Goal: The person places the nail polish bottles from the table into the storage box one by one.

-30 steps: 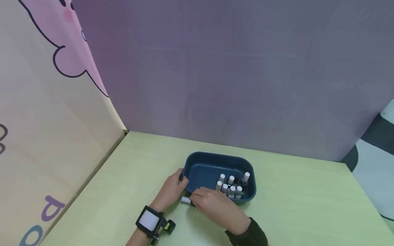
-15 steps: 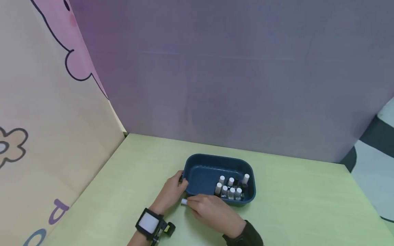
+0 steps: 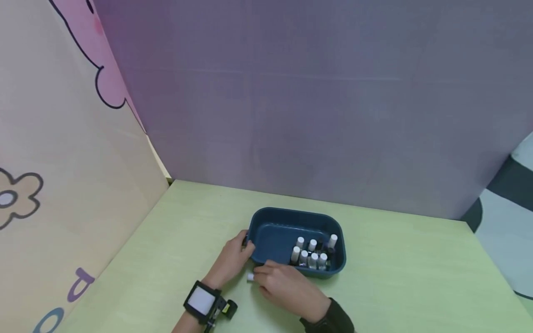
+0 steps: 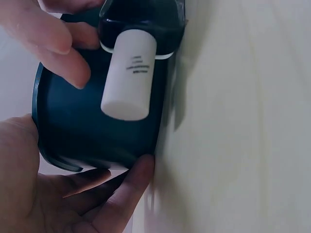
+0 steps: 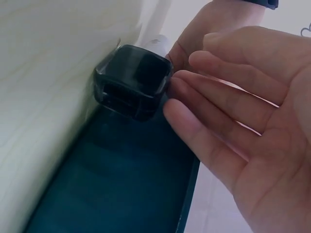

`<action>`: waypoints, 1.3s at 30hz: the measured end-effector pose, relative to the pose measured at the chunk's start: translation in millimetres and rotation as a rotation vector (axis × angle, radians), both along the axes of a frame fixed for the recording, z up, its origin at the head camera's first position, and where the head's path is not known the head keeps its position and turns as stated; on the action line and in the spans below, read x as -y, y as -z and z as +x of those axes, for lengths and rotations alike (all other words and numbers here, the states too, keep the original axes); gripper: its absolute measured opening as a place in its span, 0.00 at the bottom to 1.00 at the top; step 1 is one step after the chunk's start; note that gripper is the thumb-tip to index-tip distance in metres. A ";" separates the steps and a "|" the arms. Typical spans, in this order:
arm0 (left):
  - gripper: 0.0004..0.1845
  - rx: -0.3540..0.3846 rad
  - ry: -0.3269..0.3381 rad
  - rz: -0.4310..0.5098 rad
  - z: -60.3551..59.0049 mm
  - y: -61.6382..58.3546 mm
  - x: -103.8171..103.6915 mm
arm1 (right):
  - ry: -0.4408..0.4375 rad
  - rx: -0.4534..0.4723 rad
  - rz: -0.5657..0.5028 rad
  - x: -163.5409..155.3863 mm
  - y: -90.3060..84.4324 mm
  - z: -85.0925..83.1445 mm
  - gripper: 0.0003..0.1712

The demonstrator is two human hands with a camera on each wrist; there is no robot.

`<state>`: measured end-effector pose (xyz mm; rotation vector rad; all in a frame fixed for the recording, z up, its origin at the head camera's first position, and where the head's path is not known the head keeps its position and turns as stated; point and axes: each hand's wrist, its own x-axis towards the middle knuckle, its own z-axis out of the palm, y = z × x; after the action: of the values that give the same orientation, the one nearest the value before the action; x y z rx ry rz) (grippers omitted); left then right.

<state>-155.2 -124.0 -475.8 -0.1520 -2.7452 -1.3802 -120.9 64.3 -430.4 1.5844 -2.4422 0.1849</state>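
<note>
Right now left hand (image 3: 233,259) grips the blue bin's (image 3: 338,268) near-left corner, steadying it; right hand (image 3: 283,284), fingers loosely extended, touches a white-capped bottle (image 3: 250,276) lying on tabletop (image 3: 399,286) betw. both hands.

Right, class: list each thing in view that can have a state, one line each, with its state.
Bin: upright on the table, partly filled.
Bottles: capped, standing in the bin's right end.
Loose bottle: capped, lying on its side outside the bin.
Left hand: gripping the bin's left end.
Right hand: fingers at the loose bottle; grip unclear.
</note>
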 end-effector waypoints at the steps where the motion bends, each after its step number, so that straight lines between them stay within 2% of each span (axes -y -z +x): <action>1: 0.21 -0.005 -0.001 -0.003 0.0 -0.2 -0.1 | -0.002 -0.011 0.005 0.0 -0.4 0.3 0.10; 11: 0.21 -0.007 -0.015 -0.006 0.0 -2.4 -1.9 | 0.000 -0.072 0.114 -2.3 -2.1 -0.2 0.12; 22: 0.21 0.001 -0.001 0.002 -1.0 -1.7 -1.3 | 0.019 -0.114 0.121 -0.7 0.9 1.8 0.10; 32: 0.23 0.010 0.002 0.010 -1.6 -1.8 -1.4 | 0.031 -0.030 0.100 0.0 5.4 2.0 0.10; 39: 0.22 0.007 0.004 0.011 -0.4 -1.2 -0.5 | 0.041 -0.007 0.158 3.0 7.5 4.7 0.07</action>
<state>-155.6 -123.5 -474.6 -0.1520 -2.7442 -1.3991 -116.2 61.2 -437.9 1.5909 -2.5371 -0.0216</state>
